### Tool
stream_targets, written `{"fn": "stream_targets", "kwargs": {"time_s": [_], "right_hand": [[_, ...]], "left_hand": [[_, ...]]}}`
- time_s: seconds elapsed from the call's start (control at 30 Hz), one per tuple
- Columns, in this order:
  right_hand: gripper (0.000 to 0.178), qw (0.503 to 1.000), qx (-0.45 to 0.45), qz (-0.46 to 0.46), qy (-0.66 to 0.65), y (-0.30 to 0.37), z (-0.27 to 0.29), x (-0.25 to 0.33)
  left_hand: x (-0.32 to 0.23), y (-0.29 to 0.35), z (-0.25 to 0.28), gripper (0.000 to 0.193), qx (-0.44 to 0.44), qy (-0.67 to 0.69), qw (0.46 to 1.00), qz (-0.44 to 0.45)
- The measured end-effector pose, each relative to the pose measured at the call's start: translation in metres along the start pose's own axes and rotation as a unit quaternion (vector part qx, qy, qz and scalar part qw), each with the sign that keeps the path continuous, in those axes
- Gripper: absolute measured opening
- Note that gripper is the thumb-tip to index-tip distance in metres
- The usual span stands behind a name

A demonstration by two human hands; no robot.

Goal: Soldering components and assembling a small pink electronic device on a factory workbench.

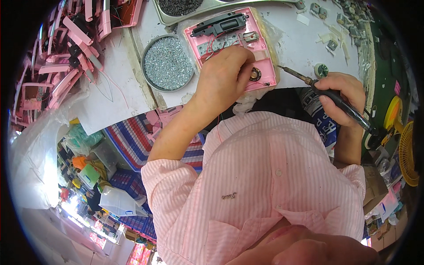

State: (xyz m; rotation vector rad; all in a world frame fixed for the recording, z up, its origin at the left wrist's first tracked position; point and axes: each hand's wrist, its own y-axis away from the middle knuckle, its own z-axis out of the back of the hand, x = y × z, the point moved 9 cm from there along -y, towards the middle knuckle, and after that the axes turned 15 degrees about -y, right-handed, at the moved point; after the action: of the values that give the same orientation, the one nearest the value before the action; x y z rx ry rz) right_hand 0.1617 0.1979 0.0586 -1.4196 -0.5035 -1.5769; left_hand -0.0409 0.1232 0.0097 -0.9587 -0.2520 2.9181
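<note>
A pink plastic casing point(268, 66) lies on the white table in front of me. Fitted in it are a long black part point(219, 25), a silver box-shaped part point(251, 36), thin red wires and a round dark part with a copper-coloured ring point(255, 74). Over the casing's left side, my left hand point(226, 73) is closed, its fingertips hidden; what it pinches cannot be made out. Thin red and green wires hang below its wrist. My right hand point(343, 93) grips a soldering iron point(338, 102) by its black handle, tip pointing at the casing's right edge, apart from it.
A round dish point(144, 66) of small silver screws stands left of the casing. Beyond is a metal tray point(165, 18) with dark small parts. Pink casings point(73, 66) pile up at far left. Small metal parts point(331, 44) lie at far right, a green-and-white round item point(321, 70) nearer.
</note>
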Motion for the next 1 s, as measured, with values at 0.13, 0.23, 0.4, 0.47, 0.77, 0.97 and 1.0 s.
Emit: {"fn": "stream_targets", "kwargs": {"time_s": [0.13,0.23,0.4,0.47,0.77,0.97,1.0], "right_hand": [[0.024,1.0,0.004,0.004,0.01,-0.001,0.001,0.001],[0.024,1.0,0.006,-0.009,-0.001,-0.001,0.001,0.0],[0.024,1.0,-0.004,0.001,-0.003,-0.002,0.0,-0.001],[0.024,1.0,-0.005,0.0,0.002,-0.001,0.002,0.001],[0.023,1.0,-0.007,-0.002,-0.004,-0.001,0.005,0.003],[0.022,1.0,0.02,-0.014,0.0,-0.003,-0.003,0.002],[0.022,1.0,0.025,-0.016,0.0,-0.004,-0.005,0.002]], "left_hand": [[0.006,-0.001,-0.001,0.024,0.066,0.056,0.996,0.026],[0.021,0.003,-0.002,0.026,0.075,0.183,0.971,0.133],[0.024,0.009,-0.001,0.017,0.035,0.136,0.981,0.133],[0.016,0.003,0.004,0.015,-0.002,0.088,0.994,0.069],[0.011,-0.002,-0.006,0.013,0.023,0.113,0.991,0.063],[-0.011,-0.006,-0.008,0.016,0.043,-0.028,0.995,-0.08],[-0.012,-0.006,-0.009,0.016,0.052,-0.049,0.994,-0.086]]}}
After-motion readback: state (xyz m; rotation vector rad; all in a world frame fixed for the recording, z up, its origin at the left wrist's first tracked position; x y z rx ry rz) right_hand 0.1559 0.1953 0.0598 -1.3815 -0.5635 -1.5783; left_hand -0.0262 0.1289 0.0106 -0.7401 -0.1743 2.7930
